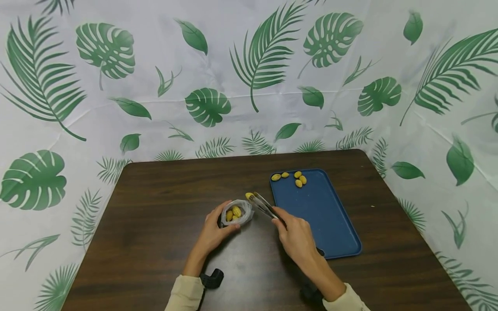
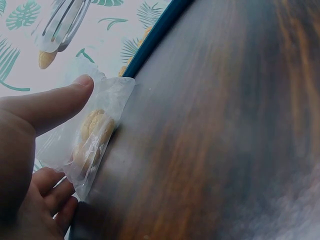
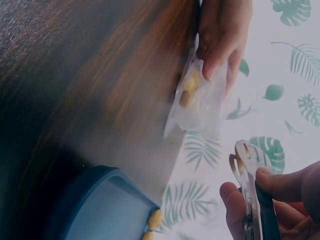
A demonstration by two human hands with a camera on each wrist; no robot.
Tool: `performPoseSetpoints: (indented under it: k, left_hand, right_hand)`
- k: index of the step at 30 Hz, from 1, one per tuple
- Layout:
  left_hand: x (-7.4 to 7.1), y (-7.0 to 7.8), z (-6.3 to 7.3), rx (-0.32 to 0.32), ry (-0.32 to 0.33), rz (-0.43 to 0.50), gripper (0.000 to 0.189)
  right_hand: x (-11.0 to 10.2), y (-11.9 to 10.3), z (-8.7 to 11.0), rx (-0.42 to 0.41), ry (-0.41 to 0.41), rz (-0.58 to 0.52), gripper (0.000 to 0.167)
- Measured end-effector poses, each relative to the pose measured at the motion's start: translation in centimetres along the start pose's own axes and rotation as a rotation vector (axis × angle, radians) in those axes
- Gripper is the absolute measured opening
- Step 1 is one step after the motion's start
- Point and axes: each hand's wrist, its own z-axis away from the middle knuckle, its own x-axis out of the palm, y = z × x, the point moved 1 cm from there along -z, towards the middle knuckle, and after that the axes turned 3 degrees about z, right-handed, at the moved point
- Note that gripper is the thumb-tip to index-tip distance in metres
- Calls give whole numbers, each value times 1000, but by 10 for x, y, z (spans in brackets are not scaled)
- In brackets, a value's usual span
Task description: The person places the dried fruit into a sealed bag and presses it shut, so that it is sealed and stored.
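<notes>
the fingers of the left hand (image 1: pixel 212 229) curl round a clear plastic bag (image 1: pixel 246 217), mouth up over the tabletop (image 1: pixel 167 203), with yellow pieces (image 1: pixel 236 211) inside. the fingers of the right hand (image 1: pixel 298 236) pinch metal tongs (image 1: pixel 263 206), whose tips hold one yellow piece (image 1: pixel 249 196) near the bag; five others (image 1: pixel 298 183) lie on the blue tray (image 1: pixel 319 211).

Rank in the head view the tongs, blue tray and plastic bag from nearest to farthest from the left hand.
1. Plastic bag: held by the left hand.
2. Tongs: right of the bag, in the right hand.
3. Blue tray: mostly farther right.
</notes>
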Motion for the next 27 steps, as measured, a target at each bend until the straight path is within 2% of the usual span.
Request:
performPoseSetpoints:
  k: [13, 27]
  left_hand:
    - [-1, 1, 0, 6, 4, -5, 78]
    - [-2, 1, -1, 28, -2, 2, 79]
  right_hand:
    - [4, -5, 0, -33, -33, -63, 36]
    - [5, -15, -3, -64, -55, -58, 36]
